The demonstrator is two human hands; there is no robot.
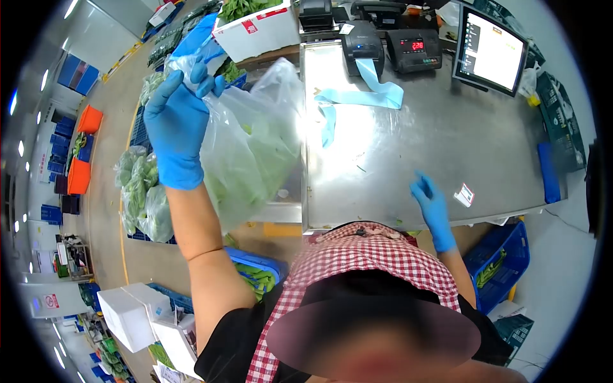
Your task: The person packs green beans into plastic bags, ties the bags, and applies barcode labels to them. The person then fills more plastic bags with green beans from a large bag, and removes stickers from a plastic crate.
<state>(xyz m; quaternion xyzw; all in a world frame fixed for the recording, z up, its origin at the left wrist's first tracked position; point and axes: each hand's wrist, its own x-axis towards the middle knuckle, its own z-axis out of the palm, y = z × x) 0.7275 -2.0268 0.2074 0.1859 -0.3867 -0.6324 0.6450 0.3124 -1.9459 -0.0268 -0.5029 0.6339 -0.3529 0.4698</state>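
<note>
A steel counter (460, 147) stands in a lit room with a tan floor (102, 230). Beside its left edge, the left hand (179, 121) grips a clear bag of greens (255, 143), long axis slanting from upper right to lower left; the right hand (432, 204) is free, loosely curled.

The left hand (181, 118) wears a smooth, rubbery glove (179, 159), and the bag (252, 153) beside it is thin, glossy, see-through plastic. Under the right hand (431, 203) the surface (377, 172) is smooth, shiny metal; the apron (373, 249) nearby is matt cloth.
</note>
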